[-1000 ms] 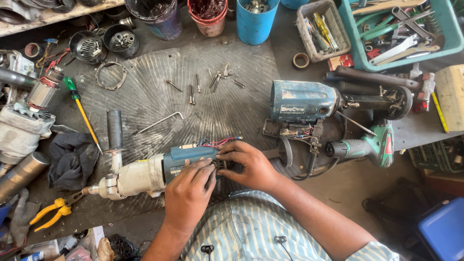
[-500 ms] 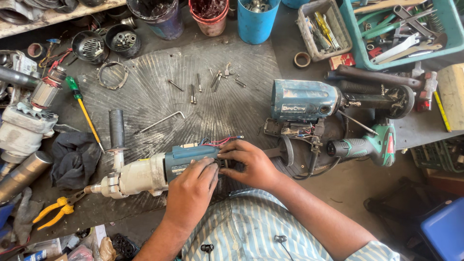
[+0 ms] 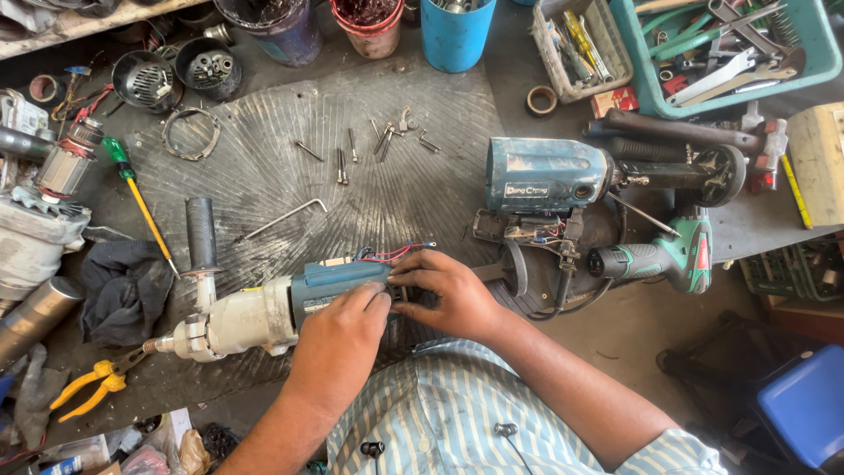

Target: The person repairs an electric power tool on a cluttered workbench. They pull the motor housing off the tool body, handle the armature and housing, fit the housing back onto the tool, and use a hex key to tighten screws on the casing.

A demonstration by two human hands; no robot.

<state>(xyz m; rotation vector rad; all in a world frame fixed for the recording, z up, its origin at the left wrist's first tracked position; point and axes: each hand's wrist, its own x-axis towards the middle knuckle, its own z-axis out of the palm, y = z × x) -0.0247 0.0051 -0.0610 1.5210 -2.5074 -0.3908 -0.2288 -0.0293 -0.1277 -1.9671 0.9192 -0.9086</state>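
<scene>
While the left hand clasps the drill body, right hand fingers pinch its open rear end.

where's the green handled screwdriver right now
In the head view, the green-handled screwdriver lies on the left of the bench, between the black rag and the metal ring, left of the drill both hands work on.
</scene>
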